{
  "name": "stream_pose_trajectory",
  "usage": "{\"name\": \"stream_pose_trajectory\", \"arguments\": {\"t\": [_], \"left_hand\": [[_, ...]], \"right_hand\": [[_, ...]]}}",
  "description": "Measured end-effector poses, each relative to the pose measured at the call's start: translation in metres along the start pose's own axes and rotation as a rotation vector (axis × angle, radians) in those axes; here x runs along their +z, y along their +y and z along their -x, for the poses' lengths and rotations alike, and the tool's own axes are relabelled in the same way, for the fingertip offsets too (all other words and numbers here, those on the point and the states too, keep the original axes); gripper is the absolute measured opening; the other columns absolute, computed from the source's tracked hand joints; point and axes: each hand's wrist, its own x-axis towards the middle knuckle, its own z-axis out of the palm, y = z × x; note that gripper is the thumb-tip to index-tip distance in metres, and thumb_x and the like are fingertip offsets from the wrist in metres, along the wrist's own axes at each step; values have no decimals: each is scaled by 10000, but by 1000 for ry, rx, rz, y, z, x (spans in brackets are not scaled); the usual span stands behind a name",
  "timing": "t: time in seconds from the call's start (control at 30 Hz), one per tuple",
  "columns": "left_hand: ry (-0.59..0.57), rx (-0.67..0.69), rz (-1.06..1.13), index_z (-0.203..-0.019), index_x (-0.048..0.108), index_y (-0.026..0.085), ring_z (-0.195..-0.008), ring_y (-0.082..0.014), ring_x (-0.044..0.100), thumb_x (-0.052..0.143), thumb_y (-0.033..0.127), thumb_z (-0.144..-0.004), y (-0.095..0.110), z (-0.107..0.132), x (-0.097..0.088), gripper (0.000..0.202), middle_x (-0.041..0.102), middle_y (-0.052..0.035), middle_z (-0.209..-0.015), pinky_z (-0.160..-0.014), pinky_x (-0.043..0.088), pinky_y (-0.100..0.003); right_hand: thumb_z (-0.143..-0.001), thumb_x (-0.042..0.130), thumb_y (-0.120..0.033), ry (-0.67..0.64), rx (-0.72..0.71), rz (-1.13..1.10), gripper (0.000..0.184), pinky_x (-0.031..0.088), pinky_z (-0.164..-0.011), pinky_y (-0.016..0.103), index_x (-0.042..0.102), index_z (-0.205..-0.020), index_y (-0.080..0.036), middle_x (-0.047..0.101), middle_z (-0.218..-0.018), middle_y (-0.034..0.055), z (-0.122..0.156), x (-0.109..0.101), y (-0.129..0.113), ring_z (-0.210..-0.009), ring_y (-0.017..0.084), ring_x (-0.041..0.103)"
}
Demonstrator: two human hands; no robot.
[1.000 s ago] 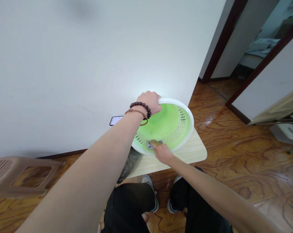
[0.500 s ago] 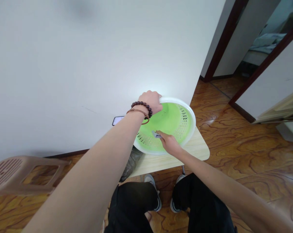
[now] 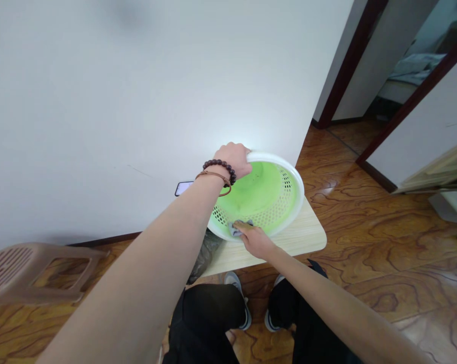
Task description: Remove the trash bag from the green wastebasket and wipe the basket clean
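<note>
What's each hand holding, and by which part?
Left hand grips the green basket by its white rim, far side. Right hand holds a bunched grey cloth against the near inner wall.

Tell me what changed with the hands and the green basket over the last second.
The right hand slid the grey cloth from the middle of the basket back to its near inner wall, where it began. The left hand stays gripping the far rim; the phone and table have not moved.
</note>
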Motion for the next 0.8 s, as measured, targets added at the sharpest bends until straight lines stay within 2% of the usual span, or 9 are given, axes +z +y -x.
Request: {"name": "stream_pose_trajectory", "arguments": {"t": [0.1,0.2,0.27,0.37,0.43,0.57,0.7,0.8], "left_hand": [[-20,-4,15,-1015,646,248,-773,-199,567,476,263,-676,-1,1,0,380,631,-69,-818,-696,440,-314],[-35,-8,26,-1028,641,248,-790,-202,566,477,273,-680,-1,1,-1,386,633,-69,-825,-717,437,-320],[-25,-10,15,-1015,643,245,-776,-201,564,476,272,-679,0,0,-1,377,630,-68,-823,-704,437,-318],[-8,6,-19,-965,654,228,-746,-196,564,471,261,-670,2,-2,-1,349,621,-65,-800,-667,436,-308],[-2,21,-34,-939,658,222,-731,-195,565,465,255,-668,3,-2,-1,334,616,-64,-783,-645,434,-302],[-2,13,-37,-977,651,241,-734,-203,568,469,260,-668,2,0,0,359,621,-69,-807,-639,437,-307],[-23,-4,-20,-1059,626,255,-779,-209,568,474,277,-682,1,2,0,406,627,-71,-862,-691,438,-322],[-32,-10,-12,-1058,628,247,-799,-212,565,476,282,-686,2,2,0,404,628,-73,-866,-708,435,-325]], "right_hand": [[-844,351,-94,-70,-114,-50,477,303,-1050,346,427,-1311,-149,443,-1353,79,29,-12,-8,-1265,154,369],[-846,356,-105,-119,-147,-97,473,345,-1022,346,436,-1308,-171,475,-1327,72,38,-26,-8,-1224,163,427],[-863,342,-129,-27,-61,-122,455,386,-984,333,441,-1304,-177,524,-1279,68,28,-33,-2,-1172,169,484],[-889,312,-160,188,117,-88,434,416,-937,318,436,-1304,-149,570,-1221,84,-5,-36,15,-1106,184,537],[-893,313,-165,239,193,-20,436,412,-933,318,419,-1314,-141,562,-1231,90,-29,-32,27,-1093,191,541],[-877,323,-125,113,276,128,411,384,-950,336,479,-1257,-138,564,-1218,103,-59,-9,38,-1089,194,531],[-867,329,-116,64,262,140,391,396,-937,341,513,-1211,-127,567,-1206,108,-58,14,28,-1080,198,531],[-869,339,-132,57,181,71,412,398,-951,333,474,-1258,-143,535,-1259,89,-40,17,18,-1115,192,515]]}}
